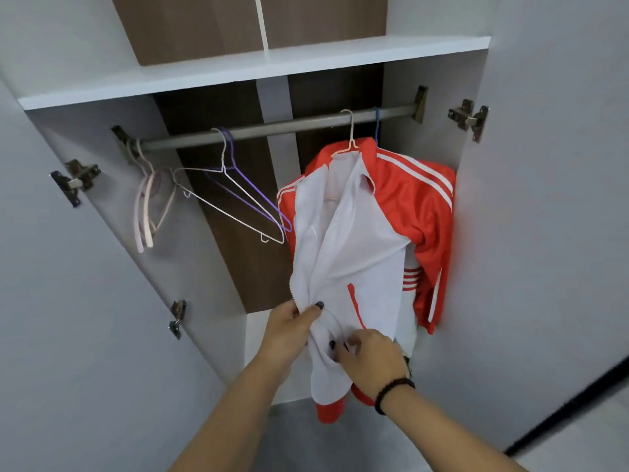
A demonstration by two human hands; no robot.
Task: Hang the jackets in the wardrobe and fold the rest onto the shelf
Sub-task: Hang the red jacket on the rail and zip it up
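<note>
1. Two hands are seen at the lower hem of a red and white jacket (354, 233), which hangs on a pale wire hanger (348, 137) from the wardrobe rail (272, 127), towards the rail's right end.
2. The left hand (289, 330) is curled round the bunched white front edge of the jacket by the zip, with the thumb laid over the fabric.
3. The right hand (369, 357) is clenched on the white fabric just beside the left hand, the fingertips pinching a fold; a dark bead bracelet (394, 393) is worn on its wrist.
4. The jacket's white lining is turned outward at the front, while a red sleeve with white stripes is draped against the right wall of the wardrobe.
5. A blue hook (376, 126) is seen on the rail just right of the jacket's hanger; what it carries cannot be told.
6. Bare hangers are hung further left: a white wire hanger (235, 206) and a purple one (253, 195) near the middle, and pink hangers (146, 206) at the left end.
7. A white shelf (238, 73) is fixed above the rail.
</note>
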